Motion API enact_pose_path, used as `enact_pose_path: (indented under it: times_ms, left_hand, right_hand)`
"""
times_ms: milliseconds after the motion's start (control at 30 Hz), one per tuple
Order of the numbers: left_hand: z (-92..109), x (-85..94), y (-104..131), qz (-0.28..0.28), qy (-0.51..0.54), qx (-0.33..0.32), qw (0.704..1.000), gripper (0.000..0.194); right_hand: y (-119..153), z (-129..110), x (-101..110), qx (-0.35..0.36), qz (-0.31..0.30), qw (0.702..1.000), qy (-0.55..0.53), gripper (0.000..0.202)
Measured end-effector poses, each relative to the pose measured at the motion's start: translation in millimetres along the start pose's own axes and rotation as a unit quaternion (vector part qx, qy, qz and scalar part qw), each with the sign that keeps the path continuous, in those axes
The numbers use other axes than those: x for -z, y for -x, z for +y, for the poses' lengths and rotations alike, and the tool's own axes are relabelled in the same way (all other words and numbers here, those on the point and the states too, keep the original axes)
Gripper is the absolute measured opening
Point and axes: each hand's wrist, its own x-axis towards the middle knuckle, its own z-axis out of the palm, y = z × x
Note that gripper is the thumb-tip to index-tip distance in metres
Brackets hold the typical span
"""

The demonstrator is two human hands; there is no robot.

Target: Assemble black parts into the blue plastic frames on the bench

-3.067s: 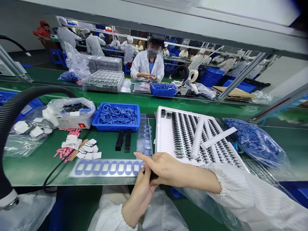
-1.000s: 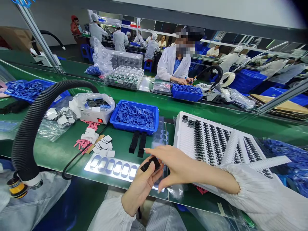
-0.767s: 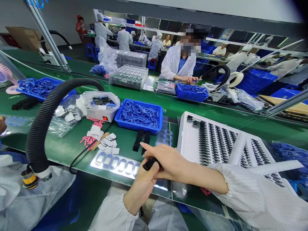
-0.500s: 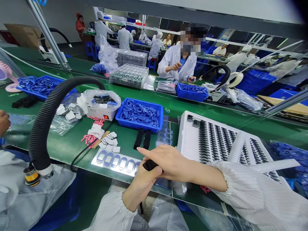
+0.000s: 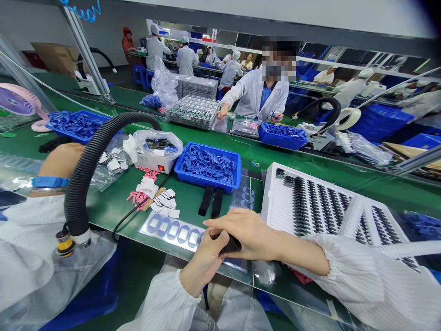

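My left hand [image 5: 204, 261] is closed around a black piece with fine ridges or teeth [image 5: 231, 244], its thumb along the near side. My right hand [image 5: 253, 232] lies over the piece from the right, fingers stretched across the top and touching it; its far part is hidden under them. Left of my hands, a clear sheet with oval blue-rimmed films [image 5: 168, 228] lies at the table's front edge. Just beyond are two black strap-like pieces [image 5: 211, 202], and behind them a blue bin [image 5: 237, 177] filled with small blue parts.
A white tray [image 5: 275, 207] with rows of black parts stands at right. White cards [image 5: 163, 202] and pink strips [image 5: 138, 198] lie at left, near a white device [image 5: 155, 162] and a black hose [image 5: 74, 184]. A neighbour's arm [image 5: 57, 172] reaches in; a co-worker [image 5: 263, 92] sits opposite.
The black piece has turned between my hands, and its ridged side now shows. The neighbour's arm has reached further in at left. The co-worker opposite has stretched an arm toward the stacked trays.
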Motion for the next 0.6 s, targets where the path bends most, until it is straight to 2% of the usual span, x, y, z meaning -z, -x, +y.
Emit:
enact_pose_path:
  times_ms: [167, 333, 400, 467, 533, 600]
  left_hand:
    - [-1, 0.6, 0, 0.001, 0.003, -0.002, 1.0, 0.048]
    - [2, -2.5, -2, 0.029, 0.001, -0.014, 0.999, 0.038]
    - [3, -1.8, -5, 0.032, 0.045, -0.005, 0.998, 0.034]
    - [4, -0.1, -10, 0.046, 0.116, -0.001, 0.992, 0.031]
    - [4, 1.1, -14, 0.079, 0.189, -0.007, 0.979, 0.025]
    - [4, 1.5, -18, 0.109, 0.24, -0.011, 0.964, 0.018]
  right_hand:
    - [-2, 4, -2, -0.021, -0.014, 1.0, 0.008, 0.068]
    - [-5, 8, 1, 0.001, 0.0, 1.0, -0.008, 0.063]
    - [-7, 9, 2, 0.009, 0.049, 0.999, 0.023, 0.07]
    - [-9, 9, 0, 0.02, 0.122, 0.99, 0.074, 0.071]
    - [-11, 9, -5, 0.035, 0.174, 0.976, 0.127, 0.057]
    - [-13, 9, -12, 0.043, 0.196, 0.965, 0.17, 0.041]
